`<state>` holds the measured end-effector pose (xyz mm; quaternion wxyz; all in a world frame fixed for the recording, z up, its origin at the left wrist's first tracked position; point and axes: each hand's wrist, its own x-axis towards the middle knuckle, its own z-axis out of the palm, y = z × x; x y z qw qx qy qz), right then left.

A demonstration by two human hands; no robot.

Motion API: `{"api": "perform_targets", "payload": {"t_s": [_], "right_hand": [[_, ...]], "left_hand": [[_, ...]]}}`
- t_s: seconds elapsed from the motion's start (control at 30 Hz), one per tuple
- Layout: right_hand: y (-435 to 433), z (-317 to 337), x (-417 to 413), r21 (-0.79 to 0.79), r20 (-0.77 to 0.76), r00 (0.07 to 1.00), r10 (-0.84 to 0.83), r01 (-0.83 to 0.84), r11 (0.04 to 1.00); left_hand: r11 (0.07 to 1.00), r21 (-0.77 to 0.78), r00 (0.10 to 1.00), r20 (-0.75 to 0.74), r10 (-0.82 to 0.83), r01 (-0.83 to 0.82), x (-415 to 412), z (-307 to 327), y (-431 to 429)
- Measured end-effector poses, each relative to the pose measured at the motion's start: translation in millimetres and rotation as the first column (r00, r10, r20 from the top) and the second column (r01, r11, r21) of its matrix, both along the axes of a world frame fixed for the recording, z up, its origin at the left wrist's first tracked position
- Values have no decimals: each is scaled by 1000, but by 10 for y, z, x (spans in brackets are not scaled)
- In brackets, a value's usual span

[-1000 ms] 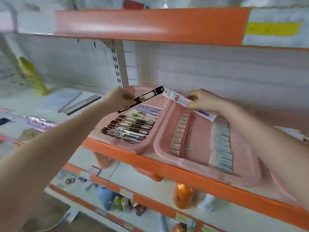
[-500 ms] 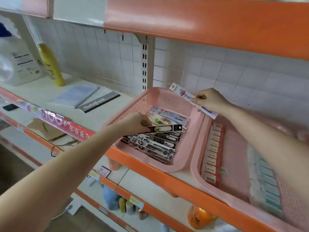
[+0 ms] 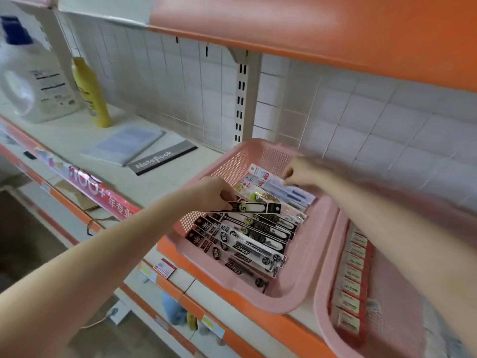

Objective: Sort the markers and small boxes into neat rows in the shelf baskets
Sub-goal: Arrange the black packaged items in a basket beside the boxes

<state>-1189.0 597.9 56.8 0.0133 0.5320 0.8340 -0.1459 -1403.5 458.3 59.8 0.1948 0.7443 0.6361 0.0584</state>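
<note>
Shelf strip (image 3: 87, 183): red, reads "100+" followed by Chinese characters
Notebook (image 3: 161, 159): grey cover printed "Notebook", lying flat at 10 o'clock from the baskets
Left hand (image 3: 214, 193): fingers pinch the left end of the black marker pack
Black marker pack (image 3: 254, 208): held just above the row, long axis 9 to 3 o'clock, a "5" on it
Left basket (image 3: 258, 295): black packs in a row, long axes about 10 to 4; the nearest seem to read "OFFICE"; pale packs lie behind at 12
Key relation: the held pack sits skewed to the row, so it likely needs a slight clockwise turn; the left hand is nearer
Right hand (image 3: 300, 174): blurred, fingertips appear to pinch the pale pack (image 3: 271, 179) at the back
Right basket (image 3: 322, 301): small boxes (image 3: 352, 275) in one row running 12 to 6; print unreadable
</note>
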Motion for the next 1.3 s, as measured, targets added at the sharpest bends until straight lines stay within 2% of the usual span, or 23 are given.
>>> {"api": "perform_targets", "payload": {"t_s": [0.1, 0.2, 0.3, 0.37, 0.43, 0.47, 0.53, 0.6, 0.7, 0.73, 0.83, 0.93, 1.0, 1.1, 1.2, 1.3], "right_hand": [[41, -110, -15, 32, 7, 1000, -11, 11, 999], [22, -190, -27, 99, 35, 999, -30, 26, 995], [-39, -99, -60, 187, 19, 1000, -14, 10, 982], [-82, 28, -91, 233, -106, 994, 14, 11, 972], [-119, 145, -109, 188, -254, 967, -29, 79, 979], [-157, 199, -117, 112, -302, 952, -52, 90, 990], [-258, 245, -151, -132, -409, 910, -71, 18, 991], [-369, 258, -206, -289, -543, 835, -91, -84, 954], [-505, 152, -325, -306, -723, 678, -130, -146, 941], [-532, 101, -361, -270, -743, 658, -120, -132, 954], [-588, -3, -416, -162, -727, 682, -76, -63, 985], [-560, -47, -411, -209, -746, 653, -129, -46, 977], [-564, -47, -408, -212, -715, 691, -106, -71, 975], [-535, -76, -396, -172, -669, 743, -23, -125, 977], [-537, -61, -377, -178, -672, 740, -26, -126, 976], [-555, -24, -338, -203, -668, 743, -26, -149, 968]], "left_hand": [[998, 62, 1000, 7, 5, -5, -2, -60, 136], [992, 114, 994, 95, 44, -55, -4, -115, 204], [974, 164, 958, 267, 106, -154, -22, -113, 193], [952, 190, 906, 397, 149, -240, 3, -61, 201], [925, 176, 820, 537, 198, -338, 43, -3, 241], [914, 138, 761, 609, 225, -381, 62, 19, 265], [899, 81, 673, 693, 259, -430, 97, 37, 299], [895, 63, 653, 707, 272, -442, 128, 9, 306], [907, 5, 634, 717, 291, -422, 153, -75, 276], [913, -30, 624, 721, 301, -407, 149, -96, 263], [929, -79, 617, 727, 301, -361, 123, -105, 220], [933, -18, 588, 772, 241, -359, 136, -87, 199], [918, 53, 563, 803, 195, -393, 140, -80, 202], [892, 73, 495, 850, 178, -446, 120, -75, 250], [892, 24, 409, 894, 182, -451, 134, -56, 259], [874, 36, 359, 919, 161, -484, 120, -15, 231]]}}
